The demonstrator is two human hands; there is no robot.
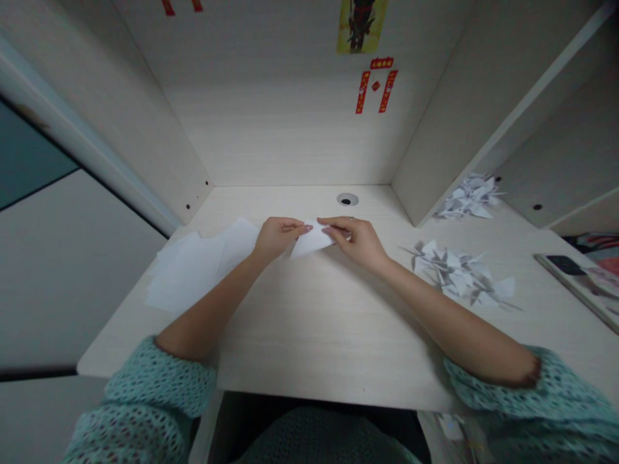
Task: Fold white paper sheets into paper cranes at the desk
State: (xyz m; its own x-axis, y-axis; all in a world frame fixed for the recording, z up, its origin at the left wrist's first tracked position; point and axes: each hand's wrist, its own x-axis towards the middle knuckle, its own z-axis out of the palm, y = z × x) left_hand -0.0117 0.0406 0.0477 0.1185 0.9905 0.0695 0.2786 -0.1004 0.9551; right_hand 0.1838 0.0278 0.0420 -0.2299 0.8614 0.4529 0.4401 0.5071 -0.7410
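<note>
Between my two hands is a small folded piece of white paper (pixel 309 242), held just above the desk. My left hand (pixel 279 237) pinches its left upper edge between thumb and fingers. On the other side, my right hand (pixel 356 240) grips the paper's right part, thumb and fingers closed on it. Part of the paper is hidden behind the right fingers. Beside my left forearm lies a spread stack of white paper sheets (pixel 186 274). Right of my right hand, a pile of small folded white paper pieces (pixel 461 272) rests on the desk.
A second pile of folded paper pieces (pixel 471 196) sits farther back, beyond the upright divider panel (pixel 449 135). At the right edge lies a phone (pixel 580 283). A round cable hole (pixel 347 200) is set near the back wall, which carries red stickers (pixel 382 63).
</note>
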